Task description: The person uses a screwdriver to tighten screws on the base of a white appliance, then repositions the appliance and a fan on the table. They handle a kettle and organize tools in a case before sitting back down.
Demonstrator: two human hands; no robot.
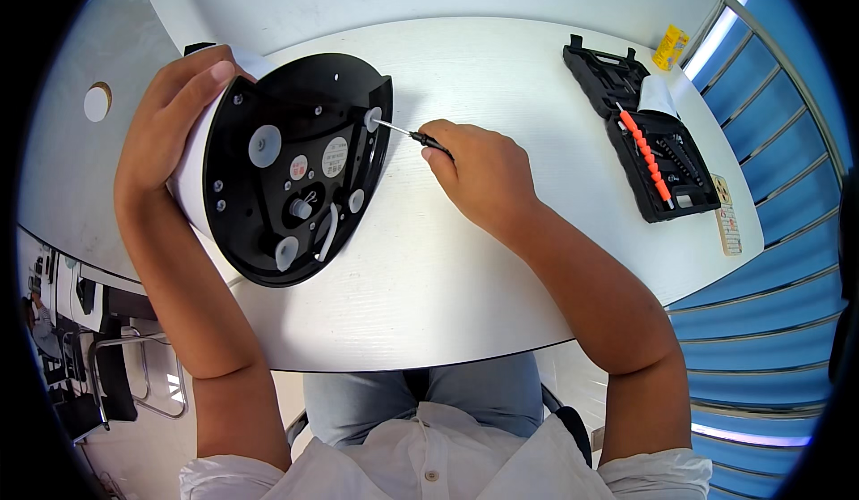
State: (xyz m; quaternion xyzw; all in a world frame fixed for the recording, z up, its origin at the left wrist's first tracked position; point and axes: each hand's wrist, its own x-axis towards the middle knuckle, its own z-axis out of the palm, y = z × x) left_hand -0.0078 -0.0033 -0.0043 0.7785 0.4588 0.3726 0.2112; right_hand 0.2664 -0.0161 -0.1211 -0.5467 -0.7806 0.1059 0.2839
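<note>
An appliance with a white body and a black underside (273, 198) is tipped on the left part of the table, its bottom turned toward me. Pale rubber feet, several screws, round labels and a whitish curved strip show on that underside. My left hand (177, 111) is wrapped over the white body's upper left side and grips it. Between the fingers of my right hand (490, 171) is a thin screwdriver (430, 140) with a black handle. Its shaft points left, and the tip meets the foot (373, 120) at the base's upper right edge.
An open black tool case (662, 218) lies at the right, with a red flexible shaft (646, 158) on it. Near it are a white rounded object (658, 96), a yellow packet (670, 47) and a pale remote control (727, 216). Metal railing (787, 151) runs beyond the white table's (483, 294) right edge.
</note>
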